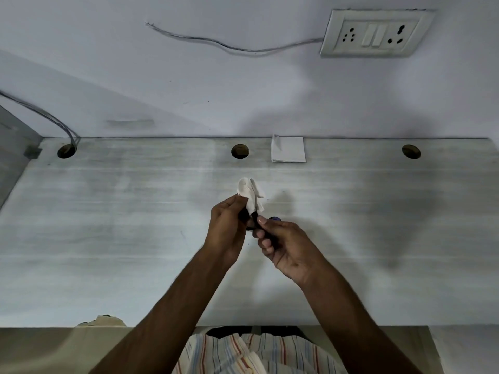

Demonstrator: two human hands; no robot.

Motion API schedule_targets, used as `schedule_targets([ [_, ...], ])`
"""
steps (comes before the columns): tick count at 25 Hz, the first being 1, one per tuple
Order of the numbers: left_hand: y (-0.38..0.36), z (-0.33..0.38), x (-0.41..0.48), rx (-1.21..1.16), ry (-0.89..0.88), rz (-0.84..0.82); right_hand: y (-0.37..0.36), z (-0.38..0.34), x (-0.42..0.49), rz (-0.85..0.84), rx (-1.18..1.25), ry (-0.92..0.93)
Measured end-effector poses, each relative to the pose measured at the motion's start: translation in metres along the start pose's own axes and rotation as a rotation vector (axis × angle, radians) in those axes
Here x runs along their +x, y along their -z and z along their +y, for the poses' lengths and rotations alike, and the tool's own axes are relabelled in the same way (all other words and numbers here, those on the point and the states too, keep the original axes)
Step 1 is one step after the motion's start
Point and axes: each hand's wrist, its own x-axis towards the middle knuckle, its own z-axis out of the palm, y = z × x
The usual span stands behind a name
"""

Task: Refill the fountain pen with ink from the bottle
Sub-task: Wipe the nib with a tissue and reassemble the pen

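Black fountain pen [254, 215] in right hand [285, 248] grip, long axis wallward, tip inside white tissue [247, 188] in left hand [226, 229] pinch.

Centre's crowded: left hand [229, 229] gripping a tissue [246, 188], right hand [285, 245] gripping the pen [254, 215], ink bottle [275, 218] peeking out just behind the right. Open surface [108, 225] sweeps wide either side. Along the back wall [189, 90]: folded paper stack [288, 150], three cable holes [240, 151], cables [58, 124] in the leftmost.
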Motion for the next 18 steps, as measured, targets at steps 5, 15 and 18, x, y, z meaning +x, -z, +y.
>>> schedule_targets([
  [5,0.005,0.008,0.016,-0.178,-0.040,0.189,-0.005,0.017,-0.012,0.348,-0.627,0.442],
  [15,0.018,-0.007,0.010,0.208,-0.139,0.118,-0.010,0.007,-0.015,0.457,-0.570,0.709],
  [18,0.025,-0.002,0.007,0.108,-0.093,-0.027,-0.003,0.000,-0.015,0.484,-0.518,0.801],
])
